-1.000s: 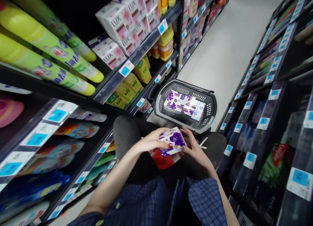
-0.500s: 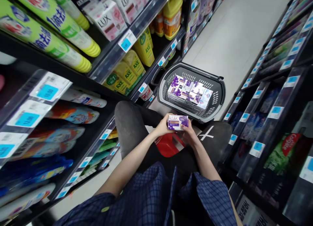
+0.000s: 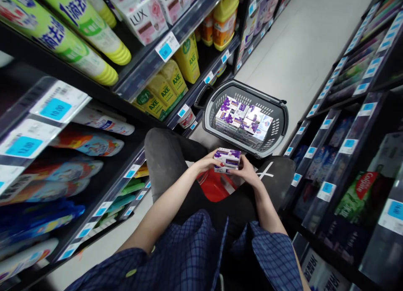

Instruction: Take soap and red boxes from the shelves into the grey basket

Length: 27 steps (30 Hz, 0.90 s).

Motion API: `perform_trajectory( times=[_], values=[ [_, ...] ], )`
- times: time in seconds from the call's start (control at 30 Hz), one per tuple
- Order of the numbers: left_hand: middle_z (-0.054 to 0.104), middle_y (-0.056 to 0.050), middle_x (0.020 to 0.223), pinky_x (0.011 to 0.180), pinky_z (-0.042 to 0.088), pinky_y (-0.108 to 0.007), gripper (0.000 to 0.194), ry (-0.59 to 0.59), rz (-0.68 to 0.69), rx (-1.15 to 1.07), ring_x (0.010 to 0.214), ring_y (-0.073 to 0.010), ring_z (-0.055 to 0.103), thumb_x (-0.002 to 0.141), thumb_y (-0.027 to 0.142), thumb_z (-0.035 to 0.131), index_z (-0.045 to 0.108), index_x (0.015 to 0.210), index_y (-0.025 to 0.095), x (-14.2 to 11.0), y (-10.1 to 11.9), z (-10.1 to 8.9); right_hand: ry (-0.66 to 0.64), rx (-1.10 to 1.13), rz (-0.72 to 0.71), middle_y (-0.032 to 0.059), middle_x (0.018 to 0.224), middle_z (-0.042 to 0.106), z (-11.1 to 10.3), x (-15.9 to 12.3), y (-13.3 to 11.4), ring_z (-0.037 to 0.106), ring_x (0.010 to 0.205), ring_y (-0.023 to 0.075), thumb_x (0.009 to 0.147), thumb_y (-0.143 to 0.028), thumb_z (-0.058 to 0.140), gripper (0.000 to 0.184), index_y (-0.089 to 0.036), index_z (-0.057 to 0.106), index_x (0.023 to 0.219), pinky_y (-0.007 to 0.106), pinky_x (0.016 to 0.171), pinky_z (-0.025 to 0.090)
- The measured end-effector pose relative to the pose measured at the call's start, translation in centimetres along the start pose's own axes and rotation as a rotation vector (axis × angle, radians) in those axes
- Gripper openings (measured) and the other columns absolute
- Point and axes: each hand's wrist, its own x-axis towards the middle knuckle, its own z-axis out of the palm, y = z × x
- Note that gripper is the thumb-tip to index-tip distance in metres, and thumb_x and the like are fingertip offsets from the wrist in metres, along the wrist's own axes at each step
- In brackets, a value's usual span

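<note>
Between my two hands is a small white-and-purple LUX soap box (image 3: 228,157), held over my lap. My left hand (image 3: 208,162) grips its left end, with the thumb on the near side. At the right end my right hand (image 3: 246,170) closes round the lower corner. Just beyond my knees stands a grey shopping basket (image 3: 217,99) with perforated walls. Inside it lie several purple-and-white soap boxes (image 3: 234,110) and a white-and-blue box (image 3: 263,127).
Shelves of yellow AXE bottles (image 3: 163,92), pink LUX boxes (image 3: 143,16) and green bottles (image 3: 91,35) rise on the left. Shelves with Colgate packs (image 3: 357,194) stand close on the right. Under my lap is something red (image 3: 215,188). The aisle floor (image 3: 299,39) stretches ahead.
The soap box has tipped in my hands, so its top and near side now show. My left thumb has come onto the near side. The view has shifted slightly.
</note>
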Motion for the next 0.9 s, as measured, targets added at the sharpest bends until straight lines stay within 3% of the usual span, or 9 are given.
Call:
perform_trajectory(
  times=[0.1, 0.2, 0.4, 0.5, 0.57, 0.7, 0.77, 0.83, 0.9],
  values=[
    [0.071, -0.005, 0.093, 0.080, 0.050, -0.036, 0.066, -0.075, -0.021, -0.052, 0.084, -0.0226, 0.067, 0.047, 0.006, 0.074, 0.056, 0.109, 0.017, -0.2, -0.1, -0.5, -0.002, -0.159, -0.010, 0.0090, 0.113, 0.063, -1.6, -0.5, -0.9, 0.060, 0.103, 0.0262, 0.058, -0.043, 0.081, 0.069, -0.018, 0.054, 0.117, 0.044, 0.095, 0.045],
    [0.072, -0.008, 0.092, 0.084, 0.050, -0.047, 0.061, -0.159, -0.007, -0.143, 0.089, -0.0292, 0.067, 0.047, 0.006, 0.071, 0.060, 0.106, 0.014, -0.5, 0.1, -1.1, -0.009, -0.107, 0.060, 0.0074, 0.105, 0.066, -4.8, -1.0, -1.0, 0.061, 0.097, 0.0255, 0.057, -0.042, 0.080, 0.060, -0.018, 0.061, 0.109, 0.042, 0.092, 0.047],
    [0.071, -0.011, 0.105, 0.098, 0.036, -0.066, 0.056, -0.151, 0.177, -0.337, 0.112, -0.0361, 0.059, 0.054, 0.007, 0.063, 0.063, 0.110, 0.014, -0.5, 0.7, -1.9, 0.362, 0.439, 0.127, 0.0016, 0.095, 0.066, -12.8, -0.5, 1.1, 0.064, 0.086, 0.0197, 0.051, -0.032, 0.081, 0.047, -0.021, 0.062, 0.093, 0.040, 0.091, 0.050],
    [0.071, -0.012, 0.105, 0.100, 0.033, -0.067, 0.057, -0.139, 0.164, -0.338, 0.113, -0.0373, 0.058, 0.055, 0.008, 0.063, 0.063, 0.111, 0.013, -0.1, 0.3, -2.1, 0.372, 0.689, 0.126, 0.0022, 0.090, 0.066, -15.5, 1.4, 1.5, 0.065, 0.080, 0.0211, 0.054, -0.035, 0.074, 0.043, -0.022, 0.059, 0.093, 0.045, 0.082, 0.055],
    [0.072, -0.012, 0.103, 0.101, 0.033, -0.065, 0.058, -0.130, 0.139, -0.316, 0.111, -0.0374, 0.059, 0.054, 0.008, 0.064, 0.063, 0.111, 0.012, 0.3, -0.2, -2.3, 0.372, 0.724, 0.125, 0.0020, 0.088, 0.065, -16.6, 3.4, 1.6, 0.065, 0.079, 0.0216, 0.056, -0.037, 0.069, 0.041, -0.024, 0.056, 0.093, 0.045, 0.075, 0.057],
    [0.071, -0.013, 0.106, 0.104, 0.035, -0.057, 0.064, -0.086, 0.109, -0.284, 0.111, -0.0360, 0.060, 0.051, 0.009, 0.067, 0.062, 0.114, 0.012, 0.7, -0.6, -2.4, 0.496, 0.304, 0.272, 0.0019, 0.078, 0.061, -17.8, 8.4, 2.0, 0.063, 0.074, 0.0208, 0.060, -0.044, 0.060, 0.034, -0.023, 0.052, 0.086, 0.040, 0.067, 0.055],
    [0.071, -0.012, 0.107, 0.104, 0.036, -0.054, 0.065, -0.070, 0.098, -0.281, 0.110, -0.0352, 0.061, 0.050, 0.010, 0.067, 0.061, 0.115, 0.013, 0.7, -0.5, -2.3, 0.569, 0.120, 0.325, 0.0032, 0.079, 0.059, -18.3, 10.9, 2.3, 0.061, 0.081, 0.0226, 0.058, -0.044, 0.063, 0.037, -0.022, 0.051, 0.085, 0.040, 0.073, 0.053],
    [0.071, -0.012, 0.107, 0.103, 0.037, -0.053, 0.066, -0.054, 0.088, -0.287, 0.109, -0.0345, 0.062, 0.050, 0.010, 0.067, 0.061, 0.116, 0.013, 0.7, -0.4, -2.3, 0.630, -0.044, 0.309, 0.0064, 0.092, 0.059, -19.0, 13.1, 2.6, 0.056, 0.097, 0.0269, 0.050, -0.038, 0.072, 0.047, -0.020, 0.053, 0.089, 0.042, 0.084, 0.048],
    [0.071, -0.011, 0.107, 0.103, 0.038, -0.053, 0.067, -0.035, 0.076, -0.303, 0.108, -0.0339, 0.062, 0.049, 0.010, 0.066, 0.060, 0.116, 0.014, 0.7, -0.4, -2.3, 0.644, -0.381, 0.264, 0.0115, 0.110, 0.057, -19.8, 15.0, 2.8, 0.049, 0.109, 0.0322, 0.048, -0.035, 0.074, 0.060, -0.018, 0.054, 0.101, 0.047, 0.092, 0.041]
  ],
)
